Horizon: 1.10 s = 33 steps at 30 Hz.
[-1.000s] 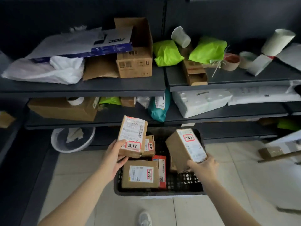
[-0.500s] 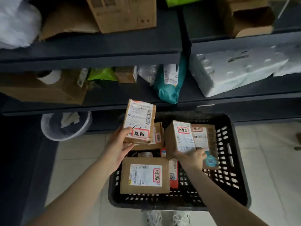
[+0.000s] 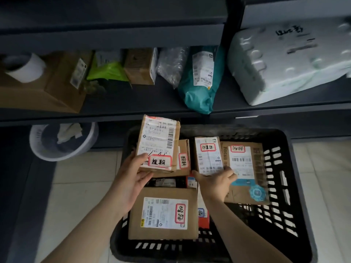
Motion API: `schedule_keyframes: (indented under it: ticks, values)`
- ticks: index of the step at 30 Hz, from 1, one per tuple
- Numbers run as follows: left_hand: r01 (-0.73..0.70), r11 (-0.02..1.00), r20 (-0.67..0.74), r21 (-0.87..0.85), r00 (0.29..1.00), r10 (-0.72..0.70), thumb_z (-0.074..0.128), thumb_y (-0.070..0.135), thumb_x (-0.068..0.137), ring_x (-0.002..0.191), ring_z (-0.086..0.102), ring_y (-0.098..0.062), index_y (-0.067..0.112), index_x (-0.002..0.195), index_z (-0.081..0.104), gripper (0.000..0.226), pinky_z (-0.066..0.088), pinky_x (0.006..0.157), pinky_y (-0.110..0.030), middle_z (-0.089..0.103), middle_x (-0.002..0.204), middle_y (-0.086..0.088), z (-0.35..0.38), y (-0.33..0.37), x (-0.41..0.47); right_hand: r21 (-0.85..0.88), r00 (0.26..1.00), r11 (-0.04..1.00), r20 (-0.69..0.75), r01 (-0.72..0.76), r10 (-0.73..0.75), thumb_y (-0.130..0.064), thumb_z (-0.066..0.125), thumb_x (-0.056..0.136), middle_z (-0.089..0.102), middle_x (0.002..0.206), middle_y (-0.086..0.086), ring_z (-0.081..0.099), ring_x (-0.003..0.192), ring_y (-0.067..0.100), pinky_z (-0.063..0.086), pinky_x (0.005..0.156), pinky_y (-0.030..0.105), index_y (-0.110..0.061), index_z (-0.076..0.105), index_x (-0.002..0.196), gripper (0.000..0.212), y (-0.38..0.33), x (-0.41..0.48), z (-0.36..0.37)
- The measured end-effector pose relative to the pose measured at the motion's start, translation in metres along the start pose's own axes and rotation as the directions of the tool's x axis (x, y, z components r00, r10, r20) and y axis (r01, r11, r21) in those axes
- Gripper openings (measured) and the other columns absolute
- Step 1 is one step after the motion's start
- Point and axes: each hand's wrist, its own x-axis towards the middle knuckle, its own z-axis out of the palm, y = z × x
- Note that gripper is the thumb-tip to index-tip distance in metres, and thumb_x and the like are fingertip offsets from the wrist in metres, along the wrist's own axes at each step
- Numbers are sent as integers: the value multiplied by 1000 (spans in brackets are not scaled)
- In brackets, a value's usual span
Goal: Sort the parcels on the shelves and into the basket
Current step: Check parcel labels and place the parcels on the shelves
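A black slatted basket (image 3: pixel 281 204) stands on the floor under the shelves, with several labelled cardboard parcels in it. My left hand (image 3: pixel 131 179) grips a small brown parcel (image 3: pixel 158 143) by its lower end and holds it above the basket's left side. My right hand (image 3: pixel 215 184) holds a narrow labelled parcel (image 3: pixel 208 155) at its near end, down inside the basket beside a flat brown parcel (image 3: pixel 245 168). A wide box (image 3: pixel 163 214) lies at the basket's front left. Another small box (image 3: pixel 183 158) sits behind the raised parcel.
The lower shelf (image 3: pixel 133 109) carries a teal bag (image 3: pixel 199 86), a white foam box (image 3: pixel 288 61), a green bag (image 3: pixel 108 72), a small carton (image 3: pixel 141 67) and a large carton (image 3: pixel 47 86). A grey bin (image 3: pixel 62 141) stands on the floor at left.
The view has dipped and closed in on the basket. My right hand has lowered its narrow parcel into the basket next to the flat one. My left hand keeps its parcel raised.
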Motion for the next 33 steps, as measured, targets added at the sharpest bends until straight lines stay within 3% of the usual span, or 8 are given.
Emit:
schedule_keyframes:
  ticks: [5, 9, 14, 18, 23, 30, 33]
  values:
    - [-17, 1000, 25, 7, 1000, 17, 60, 31, 74, 106, 64, -18, 21, 117, 56, 44, 45, 97, -32, 72, 102, -1, -4, -4, 4, 7, 999, 1000, -26, 24, -24, -30, 88, 60, 40, 129, 16, 49, 114, 32, 46, 91, 42, -4, 34, 124, 88, 6, -1, 14]
    - [0, 1000, 21, 28, 1000, 0, 54, 24, 89, 106, 64, -19, 23, 115, 57, 27, 45, 97, -32, 73, 101, 0, -5, -10, 3, -44, 999, 999, 32, 24, -23, -30, 85, 65, 42, 130, 13, 46, 121, 31, 46, 97, 44, -6, 34, 124, 81, 6, 5, 11]
    - [23, 999, 17, 42, 1000, -24, 56, 24, 88, 106, 63, -19, 23, 112, 58, 24, 46, 96, -33, 73, 97, 0, 1, -14, -5, -82, 992, 995, 117, 52, -42, -33, 80, 71, 39, 135, 12, 43, 125, 31, 42, 102, 48, -5, 35, 134, 82, 6, 8, -6]
    - [38, 997, 37, 70, 998, -41, 55, 23, 90, 103, 64, -18, 22, 112, 58, 22, 45, 97, -34, 74, 94, 0, 9, -15, -12, -53, 984, 995, 162, 90, -80, -28, 72, 82, 38, 136, 11, 45, 122, 28, 41, 100, 38, -7, 35, 137, 69, 9, 4, -30]
    - [18, 987, 81, 162, 996, -32, 56, 20, 90, 98, 64, -15, 25, 106, 59, 18, 46, 93, -32, 74, 87, 4, 28, -15, -25, -24, 970, 983, 172, 180, -173, -30, 64, 88, 44, 136, 8, 43, 125, 23, 35, 103, 34, -12, 39, 138, 58, 15, -2, -71]
    - [-38, 940, 200, 339, 979, -32, 61, 21, 87, 105, 63, -14, 36, 113, 56, 30, 47, 96, -33, 71, 106, 2, 51, -19, -32, 246, 954, 955, 206, 164, -217, -33, 64, 87, 45, 141, -3, 47, 126, 17, 45, 101, 43, -21, 40, 139, 59, 26, 3, -121]
    - [-35, 900, 224, 435, 972, -70, 62, 22, 88, 103, 64, -14, 37, 116, 55, 33, 47, 96, -35, 71, 104, 4, 64, -27, -34, 317, 912, 928, 289, 196, -291, -36, 72, 80, 45, 141, -8, 45, 128, 15, 44, 102, 48, -29, 36, 142, 72, 36, -2, -144]
